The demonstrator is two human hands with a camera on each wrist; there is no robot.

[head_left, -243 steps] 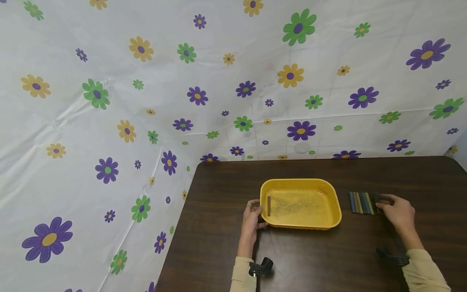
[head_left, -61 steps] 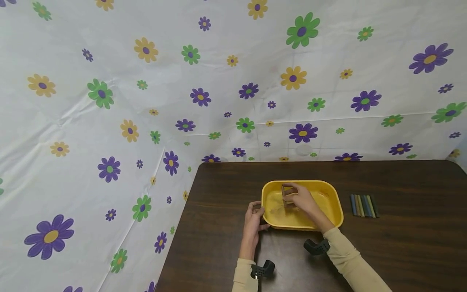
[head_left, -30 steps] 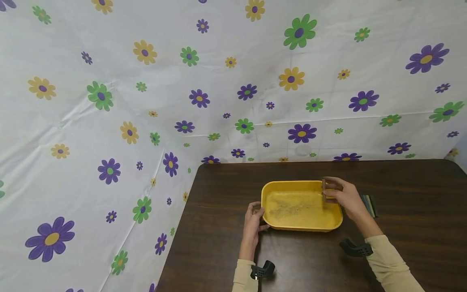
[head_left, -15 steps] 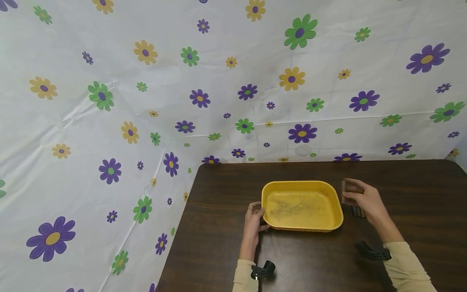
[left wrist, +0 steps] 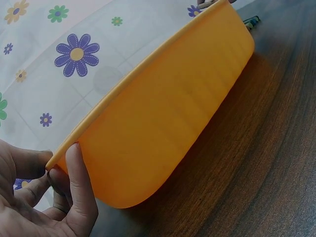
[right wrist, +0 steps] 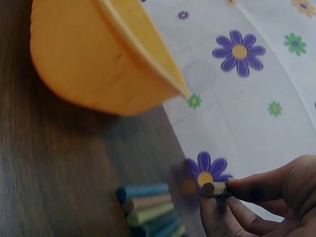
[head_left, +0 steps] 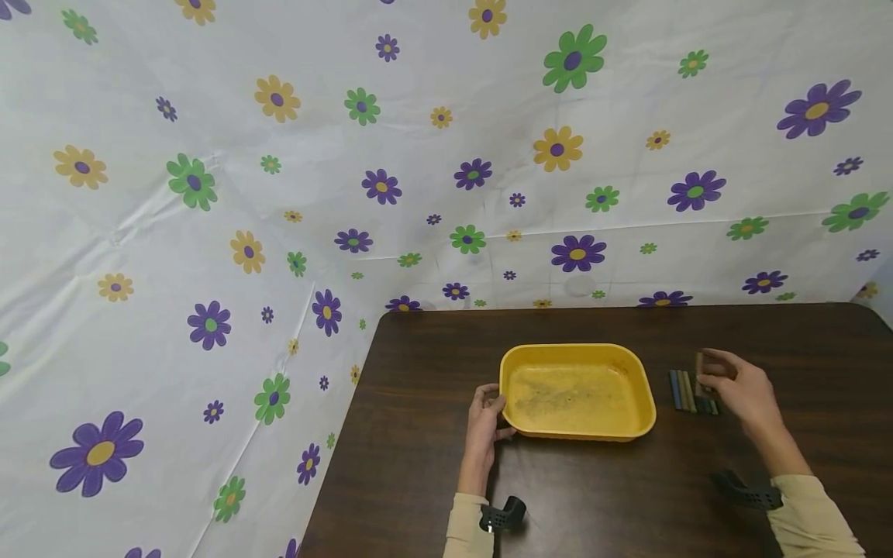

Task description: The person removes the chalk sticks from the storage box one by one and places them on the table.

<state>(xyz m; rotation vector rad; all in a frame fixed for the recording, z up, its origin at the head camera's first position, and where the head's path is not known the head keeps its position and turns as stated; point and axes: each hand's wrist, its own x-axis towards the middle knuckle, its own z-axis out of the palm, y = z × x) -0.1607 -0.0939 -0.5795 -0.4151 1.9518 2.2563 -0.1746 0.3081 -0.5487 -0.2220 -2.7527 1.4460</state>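
My left hand (head_left: 481, 422) pinches the left end of a yellow plastic tub (head_left: 568, 397); in the left wrist view, thumb and fingers grip its rim (left wrist: 123, 84). Nothing lies inside the tub. To the right of it, my right hand (head_left: 752, 397) holds a brown chalk stick (head_left: 699, 373) between thumb and fingertips, its round end (right wrist: 209, 189) facing the right wrist camera. The held chalk is above a row of coloured chalk sticks (head_left: 683, 391) lying side by side on the table. Blue, brownish, yellow-green and dark ones show; the right hand hides part of the row.
A dark brown wooden table (head_left: 586, 496) carries everything. Behind and to the left hangs a white sheet with flowers (head_left: 418, 155). Black camera mounts sit on the left wrist (head_left: 501, 514) and the right wrist (head_left: 749, 492).
Eight seconds ago the brown chalk lay in the tub's left end. My right hand took it out and carried it right, over the rim to the row. The left hand has stayed at the tub.
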